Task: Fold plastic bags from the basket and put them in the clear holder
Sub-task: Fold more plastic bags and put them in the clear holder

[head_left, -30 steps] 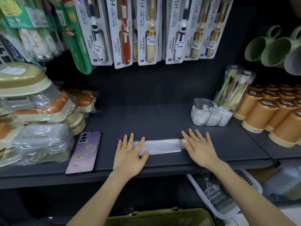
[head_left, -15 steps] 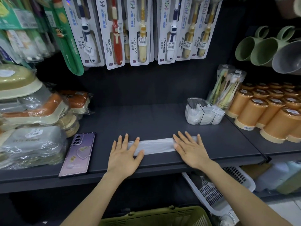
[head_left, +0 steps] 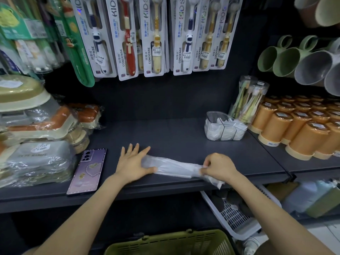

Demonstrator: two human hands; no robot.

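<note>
A dark grey metal shelf (head_left: 174, 137) in a shop aisle is seen, backed by a darker panel. Near its front edge a translucent white plastic bag (head_left: 176, 167), folded into a long strip, is laid. Its left end is pressed by the left hand (head_left: 131, 165), fingers straight and spread wide. Its right end, drooping over the shelf edge, is pinched by the curled fingers of the right hand (head_left: 219, 167). A clear plastic holder (head_left: 220, 127) stuffed with white bags is set at the right rear, near orange lidded cups (head_left: 294, 126). A purple smartphone (head_left: 88, 170) is laid at the left. Above, carded toothbrushes (head_left: 152, 37) printed "KIDS", "TOOTHBRUSH" and "CONDENSE" are hung. An olive-green slatted basket (head_left: 171, 243) is seen below.
</note>
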